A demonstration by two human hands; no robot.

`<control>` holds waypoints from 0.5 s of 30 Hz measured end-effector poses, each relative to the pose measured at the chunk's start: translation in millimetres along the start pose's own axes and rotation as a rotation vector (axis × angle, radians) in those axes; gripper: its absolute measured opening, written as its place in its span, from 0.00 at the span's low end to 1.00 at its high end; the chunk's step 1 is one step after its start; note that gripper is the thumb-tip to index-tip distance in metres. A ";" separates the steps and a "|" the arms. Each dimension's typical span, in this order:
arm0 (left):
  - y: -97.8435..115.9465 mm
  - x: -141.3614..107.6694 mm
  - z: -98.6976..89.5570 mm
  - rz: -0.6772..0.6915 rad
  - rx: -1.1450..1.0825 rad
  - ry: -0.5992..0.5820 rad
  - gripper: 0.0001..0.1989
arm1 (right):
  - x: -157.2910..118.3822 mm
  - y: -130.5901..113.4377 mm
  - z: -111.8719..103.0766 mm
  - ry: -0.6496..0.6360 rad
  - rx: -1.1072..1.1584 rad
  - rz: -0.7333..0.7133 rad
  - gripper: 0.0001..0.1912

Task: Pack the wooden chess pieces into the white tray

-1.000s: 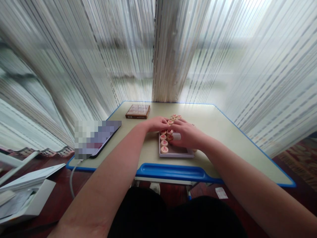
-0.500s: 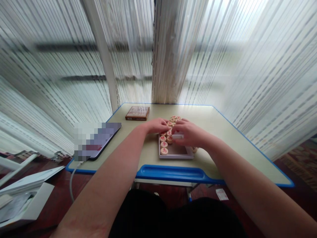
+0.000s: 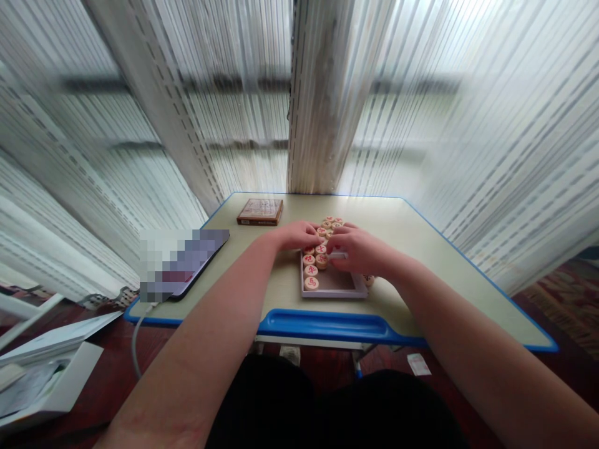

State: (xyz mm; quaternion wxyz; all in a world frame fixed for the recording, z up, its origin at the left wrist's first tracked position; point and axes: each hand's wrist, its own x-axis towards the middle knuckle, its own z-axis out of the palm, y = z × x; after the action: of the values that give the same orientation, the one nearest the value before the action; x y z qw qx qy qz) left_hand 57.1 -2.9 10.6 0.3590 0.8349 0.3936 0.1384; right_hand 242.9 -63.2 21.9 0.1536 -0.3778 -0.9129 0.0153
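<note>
A shallow white box [image 3: 335, 295] lies on the table, with round wooden pieces marked in red along its left side, among them a front-corner piece [image 3: 311, 284]. My left hand [image 3: 299, 236] is over the box's back left corner, fingers curled down at the pieces; what they pinch, if anything, is too small to tell. Over the right side of the box is my right hand [image 3: 353, 248], its fingers bent down toward the piece [image 3: 321, 261] in the second column. Its fingertips are partly hidden. More loose pieces [image 3: 329, 221] lie behind the box.
A flat brown box [image 3: 260, 212] sits at the table's back left. At the left edge lies a phone [image 3: 196, 265] with a white cable. A blue tray groove [image 3: 325, 324] runs along the front edge. One piece [image 3: 369, 280] is right of the white box.
The fingers of my right hand have shifted slightly over the second column of pieces. My left hand stays nearly in place. The view has tilted a little.
</note>
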 end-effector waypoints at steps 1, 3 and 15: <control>-0.5 0.3 0.2 0.000 -0.002 -0.001 0.18 | -0.1 -0.1 0.3 0.003 0.007 0.003 0.06; -1.6 0.8 0.7 -0.003 -0.009 0.005 0.18 | -0.3 -0.7 0.7 0.001 0.026 0.008 0.06; -1.8 0.4 1.1 0.013 -0.022 0.018 0.18 | 0.8 -0.4 0.5 -0.011 0.037 0.044 0.07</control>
State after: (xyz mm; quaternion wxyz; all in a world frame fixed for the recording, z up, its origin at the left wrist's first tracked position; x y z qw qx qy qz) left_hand 57.0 -2.3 8.5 0.3636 0.8323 0.3898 0.1522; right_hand 242.0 -62.9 21.8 0.1550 -0.3949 -0.9047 0.0378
